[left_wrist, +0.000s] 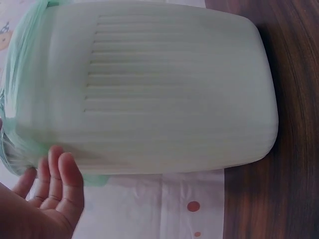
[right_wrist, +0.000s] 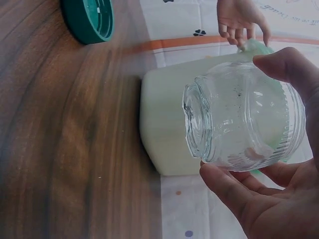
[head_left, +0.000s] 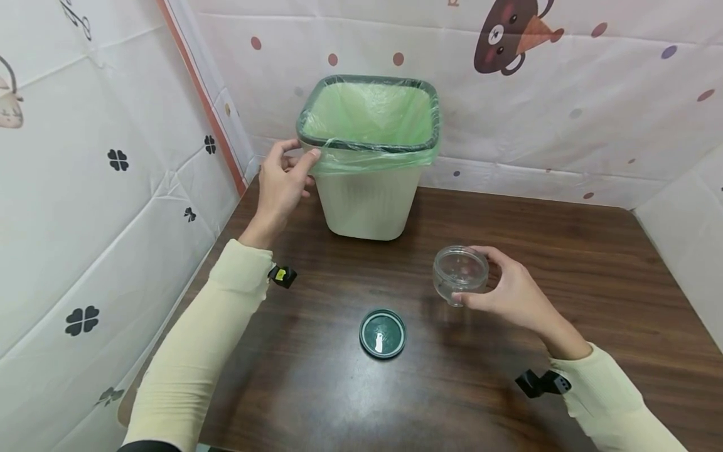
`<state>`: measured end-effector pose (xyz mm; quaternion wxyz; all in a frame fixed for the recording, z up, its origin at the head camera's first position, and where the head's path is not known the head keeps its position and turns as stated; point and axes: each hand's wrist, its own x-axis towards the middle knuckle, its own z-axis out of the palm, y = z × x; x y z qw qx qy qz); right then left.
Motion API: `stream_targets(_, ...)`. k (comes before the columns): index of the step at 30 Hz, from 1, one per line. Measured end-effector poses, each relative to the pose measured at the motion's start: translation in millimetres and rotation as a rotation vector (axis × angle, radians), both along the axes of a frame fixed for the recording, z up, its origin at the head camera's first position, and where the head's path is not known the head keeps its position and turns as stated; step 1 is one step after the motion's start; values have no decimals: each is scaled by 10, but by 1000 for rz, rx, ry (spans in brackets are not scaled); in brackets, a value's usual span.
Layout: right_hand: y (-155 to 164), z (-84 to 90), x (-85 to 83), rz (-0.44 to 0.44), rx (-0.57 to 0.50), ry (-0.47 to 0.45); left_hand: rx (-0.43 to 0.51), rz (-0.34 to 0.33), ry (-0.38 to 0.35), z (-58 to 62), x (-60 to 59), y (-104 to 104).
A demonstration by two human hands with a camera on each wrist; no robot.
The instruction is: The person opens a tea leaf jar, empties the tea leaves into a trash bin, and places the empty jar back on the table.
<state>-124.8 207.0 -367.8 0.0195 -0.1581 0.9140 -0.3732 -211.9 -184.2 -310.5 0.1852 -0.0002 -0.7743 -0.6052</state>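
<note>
Two hands work over a dark wooden table (head_left: 508, 213). The right hand (head_left: 511, 292) curls its thumb and fingers around a clear glass jar (head_left: 460, 273), holding it open-mouthed just above the table. A green lid (head_left: 383, 333) lies flat on the table, down and to the left of that hand, well apart from the jar. The left hand (head_left: 280, 182) has its fingers loosely spread, thumb and fingertips touching the rim of a pale bin (head_left: 369, 194) lined with a green bag (head_left: 369, 113).

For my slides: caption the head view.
Right hand holds an open jar; left hand touches the bin.
</note>
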Motion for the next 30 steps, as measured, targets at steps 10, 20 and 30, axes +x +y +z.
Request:
stream_targets(10, 31, -112, 5, 35, -17, -20, 11, 24, 129, -45, 19, 16)
stream_targets(20, 27, -234, 21, 69, -21, -33, -49, 59, 226, 128, 273, 161)
stream_targets(30, 45, -309, 54, 58, -1, -96, -116, 106, 360, 108, 348, 223)
